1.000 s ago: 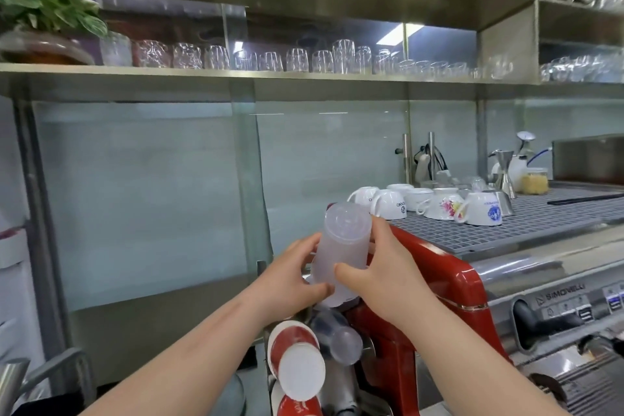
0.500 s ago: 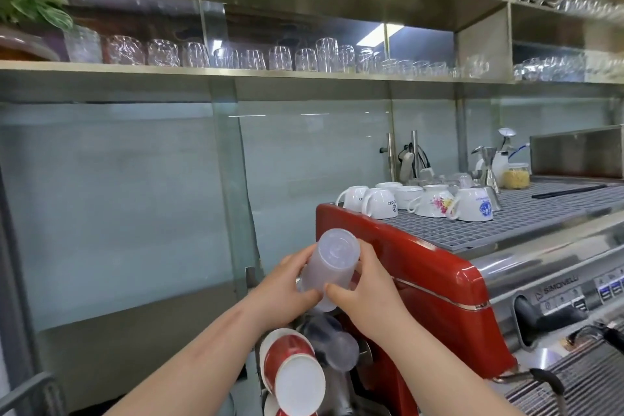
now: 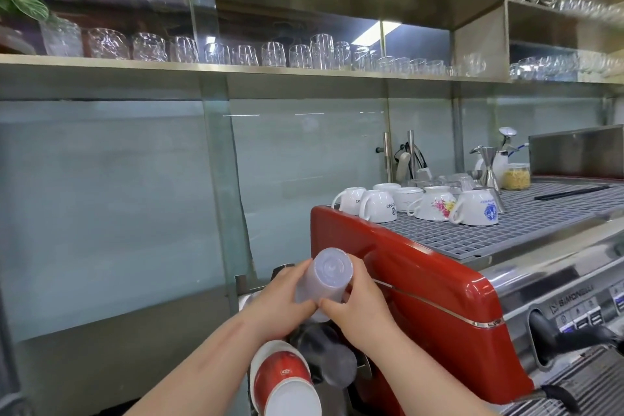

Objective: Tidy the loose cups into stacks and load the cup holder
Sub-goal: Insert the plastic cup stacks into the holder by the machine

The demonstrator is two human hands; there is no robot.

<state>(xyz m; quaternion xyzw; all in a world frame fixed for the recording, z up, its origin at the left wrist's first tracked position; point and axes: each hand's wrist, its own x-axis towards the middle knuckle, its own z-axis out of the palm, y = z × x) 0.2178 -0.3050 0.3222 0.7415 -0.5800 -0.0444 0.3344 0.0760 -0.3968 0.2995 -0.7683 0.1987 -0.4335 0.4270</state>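
Note:
A stack of translucent plastic cups (image 3: 326, 279) points bottom-up toward me, tilted, low in the middle of the view. My left hand (image 3: 283, 297) wraps its left side and my right hand (image 3: 361, 307) wraps its right side, thumbs meeting under it. Below the hands sits the cup holder (image 3: 363, 370), mostly hidden. A red and white paper cup stack (image 3: 283, 382) sticks out of it toward me, and beside that another clear plastic cup stack (image 3: 332, 360) does too.
A red espresso machine (image 3: 439, 307) stands right of the hands, with white ceramic cups (image 3: 378, 206) upside down on its grey top grid. A glass panel (image 3: 223, 179) rises just behind. Steel shelves with glasses (image 3: 270, 54) run overhead.
Both hands have lowered the clear cup stack from above the machine's top edge toward the cup holder. The stack has tipped so its bottom faces me more.

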